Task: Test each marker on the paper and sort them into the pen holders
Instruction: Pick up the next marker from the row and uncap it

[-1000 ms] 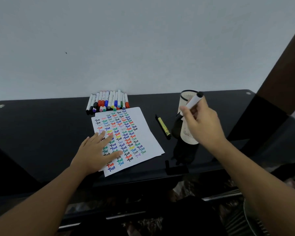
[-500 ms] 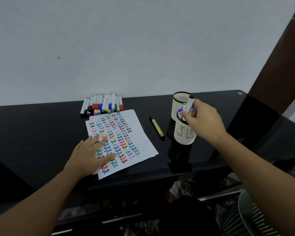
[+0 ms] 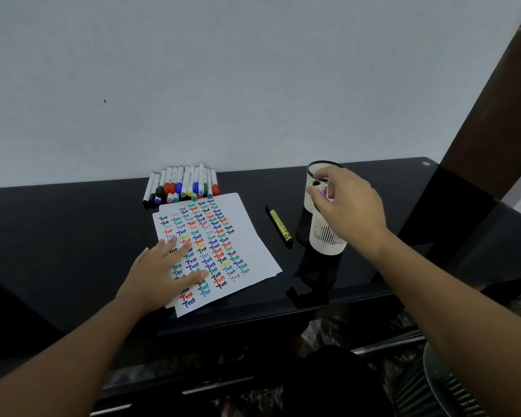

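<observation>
Inside the white holder (image 3: pixel 325 236), marker caps (image 3: pixel 324 192) show.

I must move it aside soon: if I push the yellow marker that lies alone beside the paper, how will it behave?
The yellow marker looks round and lies flat on the glossy black table, so a sideways push would probably roll it. It looks stiff and probably light. It may stop against the white pen holder beside it.

left hand (image 3: pixel 163 273): flat, fingers spread | right hand (image 3: pixel 348 207): raised, fingers loosely curled
</observation>
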